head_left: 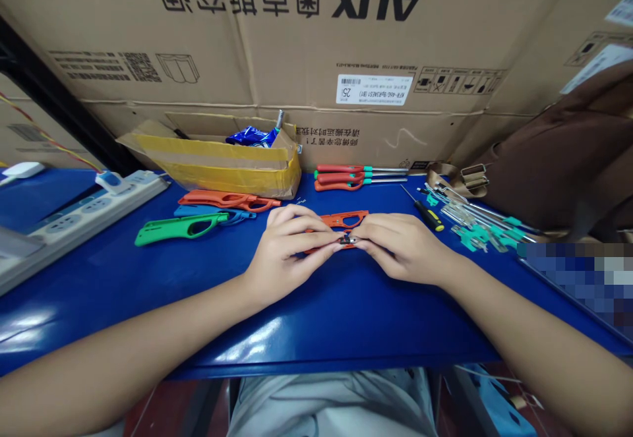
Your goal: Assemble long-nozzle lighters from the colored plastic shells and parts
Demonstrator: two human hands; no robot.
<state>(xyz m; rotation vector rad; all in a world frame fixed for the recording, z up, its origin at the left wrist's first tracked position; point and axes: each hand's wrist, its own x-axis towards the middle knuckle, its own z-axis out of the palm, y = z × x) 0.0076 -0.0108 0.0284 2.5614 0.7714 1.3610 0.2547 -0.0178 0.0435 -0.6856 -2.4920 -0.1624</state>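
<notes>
My left hand and my right hand meet over the middle of the blue table. Between their fingertips they pinch a small black and metal part; its exact kind is too small to make out. Directly behind and under the fingers lie orange lighter shell halves, partly covered by the hands. Left of my left hand are a green shell half, a blue one and orange ones. A screwdriver with a black and yellow handle rests beyond my right hand.
Red long-necked lighters lie at the back, beside a taped carton holding a blue packet. Metal tubes with teal parts are heaped at the right, near a brown bag. A power strip runs along the left.
</notes>
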